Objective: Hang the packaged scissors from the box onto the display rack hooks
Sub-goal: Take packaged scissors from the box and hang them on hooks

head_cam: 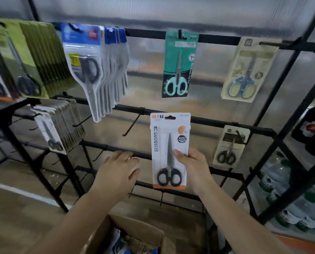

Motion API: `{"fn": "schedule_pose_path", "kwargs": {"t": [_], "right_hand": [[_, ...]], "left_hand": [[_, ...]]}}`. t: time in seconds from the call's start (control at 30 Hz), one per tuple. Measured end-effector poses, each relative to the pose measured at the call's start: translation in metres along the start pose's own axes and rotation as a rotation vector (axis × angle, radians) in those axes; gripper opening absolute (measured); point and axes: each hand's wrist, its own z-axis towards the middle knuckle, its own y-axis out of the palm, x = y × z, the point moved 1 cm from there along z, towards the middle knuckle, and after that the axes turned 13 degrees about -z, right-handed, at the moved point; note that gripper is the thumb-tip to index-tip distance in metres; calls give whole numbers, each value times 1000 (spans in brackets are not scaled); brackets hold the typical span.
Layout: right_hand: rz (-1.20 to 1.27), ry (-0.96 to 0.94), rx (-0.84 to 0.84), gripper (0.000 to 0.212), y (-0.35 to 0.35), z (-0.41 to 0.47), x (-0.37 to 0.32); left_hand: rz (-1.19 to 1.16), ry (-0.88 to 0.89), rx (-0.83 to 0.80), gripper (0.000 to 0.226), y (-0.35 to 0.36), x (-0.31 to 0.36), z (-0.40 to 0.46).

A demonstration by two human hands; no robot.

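My right hand grips a white and orange scissors pack by its right edge, thumb on the front, holding it upright before the black display rack. The pack's hang hole sits near the middle rail. An empty hook juts out just left of the pack. My left hand hovers with relaxed fingers at a lower rail, holding nothing. The cardboard box stands below between my arms, with more packs inside.
Hung packs fill the rack: green ones and blue-topped ones at upper left, a teal pack, a cream pack, a small pack lower right. Bottles stand at the right.
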Motion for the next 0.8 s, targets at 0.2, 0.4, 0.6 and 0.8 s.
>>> {"fn": "schedule_pose_path", "kwargs": {"t": [0.2, 0.4, 0.6, 0.8], "right_hand": [[80, 28, -38, 21, 84, 8, -9], [72, -14, -80, 13, 188, 12, -25], [149, 44, -130, 13, 310, 15, -27], [148, 24, -174, 14, 391, 10, -49]], "left_hand": [[-1, -25, -13, 24, -19, -83, -14], [-93, -93, -50, 16, -44, -178, -36], [-130, -141, -88, 34, -59, -284, -71], [-76, -120, -13, 32, -106, -345, -82]]}}
